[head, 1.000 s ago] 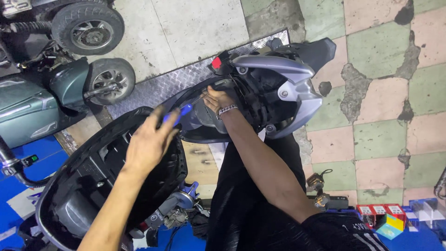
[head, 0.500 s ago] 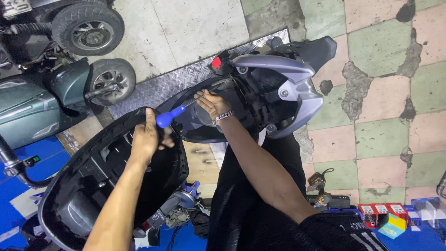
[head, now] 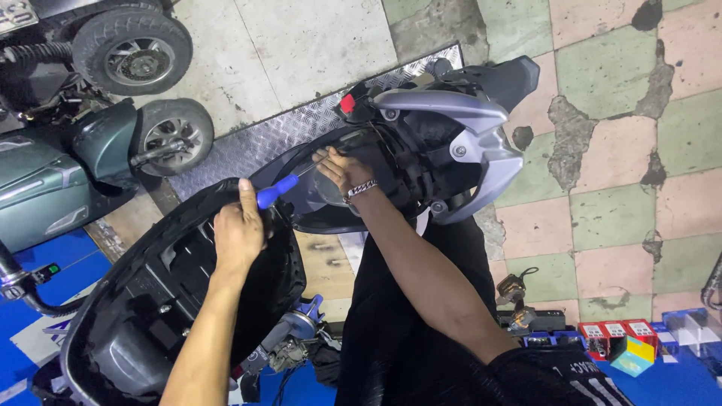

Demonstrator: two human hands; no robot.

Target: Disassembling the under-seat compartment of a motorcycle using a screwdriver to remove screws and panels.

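- The scooter's rear body [head: 451, 143] lies across the middle of our view, its grey tail panel over the chequered tile floor [head: 624, 188] and a strip of ridged metal plate [head: 256, 143].
- The big black under-seat shell [head: 150, 316] sits lower left, opened up towards us.
- Two parked scooters [head: 68, 173] stand at upper left, well apart from our work.
- Our left hand [head: 239, 233] is closed around the blue screwdriver [head: 277, 191]. A second ago that hand was spread open with the handle loose under the fingers; half a second ago it was closing. Now the grip is firm, thumb up along the handle.
- The shaft now points up and right into the dark panel, its tip close by our right hand [head: 342, 169]; we judge the tool is lined up on a fastener there.
- Our right hand, with a chain bracelet at the wrist, has barely moved. It presses on the panel's edge, fingers curled, holding nothing that we can see.
- Small coloured boxes [head: 620, 334] lie at lower right.
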